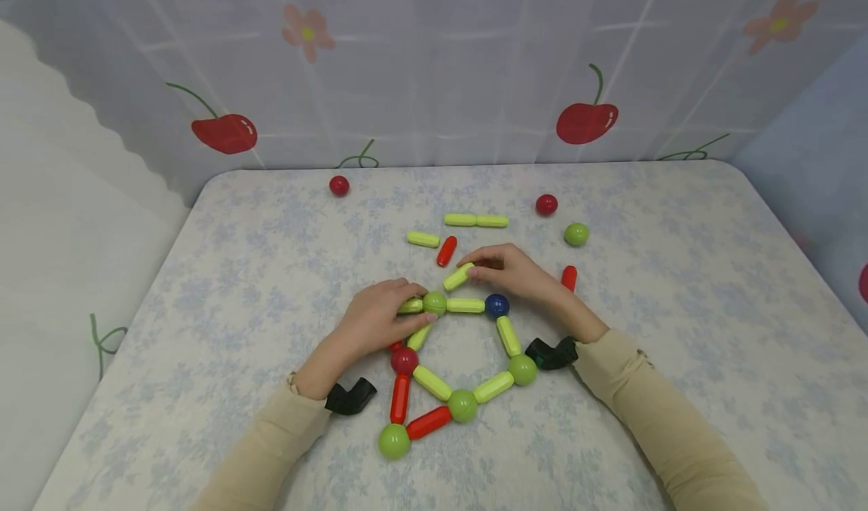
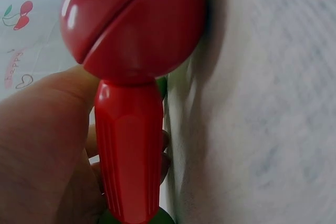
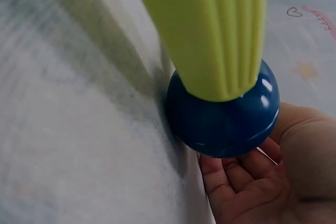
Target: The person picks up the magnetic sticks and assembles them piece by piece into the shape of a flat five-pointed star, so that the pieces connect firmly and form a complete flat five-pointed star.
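Rods and balls lie joined on the table as a ring with a triangle at its near left. My left hand (image 1: 380,315) grips the green ball (image 1: 435,303) at the ring's far left, thumb on the near side, partly covering a yellow-green rod. Beyond the ring, my right hand (image 1: 505,270) pinches a loose yellow-green rod (image 1: 457,276) by one end, its other end pointing toward that green ball, apart from it. The blue ball (image 1: 497,305) sits just below the right hand. The left wrist view shows a red ball (image 2: 134,19) with a red rod (image 2: 130,150) close up.
Beyond the hands lie two yellow-green rods (image 1: 476,220) end to end, a single yellow-green rod (image 1: 423,239) and a red rod (image 1: 447,251). Farther out are two red balls (image 1: 339,186) and a green ball (image 1: 576,234). Another red rod (image 1: 569,277) lies behind the right wrist.
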Action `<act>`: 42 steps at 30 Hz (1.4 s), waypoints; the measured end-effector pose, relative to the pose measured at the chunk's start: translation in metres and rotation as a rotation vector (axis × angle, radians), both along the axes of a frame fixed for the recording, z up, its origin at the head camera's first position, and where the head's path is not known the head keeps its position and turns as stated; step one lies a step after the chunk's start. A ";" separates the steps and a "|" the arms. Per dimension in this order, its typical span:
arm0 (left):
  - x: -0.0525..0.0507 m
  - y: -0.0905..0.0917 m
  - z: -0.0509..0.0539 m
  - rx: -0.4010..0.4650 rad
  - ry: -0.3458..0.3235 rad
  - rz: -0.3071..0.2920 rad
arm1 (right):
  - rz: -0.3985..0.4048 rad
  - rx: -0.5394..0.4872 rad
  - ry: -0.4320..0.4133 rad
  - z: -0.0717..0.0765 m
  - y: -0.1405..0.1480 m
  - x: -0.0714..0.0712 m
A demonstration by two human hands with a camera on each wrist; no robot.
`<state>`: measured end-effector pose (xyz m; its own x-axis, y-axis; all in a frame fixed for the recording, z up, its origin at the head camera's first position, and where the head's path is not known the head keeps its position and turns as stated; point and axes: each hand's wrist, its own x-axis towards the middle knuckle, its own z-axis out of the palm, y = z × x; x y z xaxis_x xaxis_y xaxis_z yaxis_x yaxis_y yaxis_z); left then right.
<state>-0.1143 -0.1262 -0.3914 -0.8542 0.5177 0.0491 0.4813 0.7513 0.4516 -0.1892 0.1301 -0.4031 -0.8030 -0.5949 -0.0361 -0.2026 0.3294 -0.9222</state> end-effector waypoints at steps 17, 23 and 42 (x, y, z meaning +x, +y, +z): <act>-0.005 0.005 0.006 -0.010 0.022 -0.010 | 0.081 0.011 -0.011 0.010 -0.003 -0.009; -0.005 0.006 0.008 0.010 0.027 -0.026 | -0.003 0.031 0.040 0.009 -0.010 -0.008; 0.006 0.005 0.004 0.007 -0.043 0.129 | -0.309 0.889 0.226 0.041 0.070 0.029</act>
<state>-0.1083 -0.1215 -0.3870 -0.9151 0.4029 0.0145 0.3609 0.8026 0.4750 -0.1607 0.2002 -0.3619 -0.9627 -0.1863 -0.1961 -0.1321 0.9564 -0.2604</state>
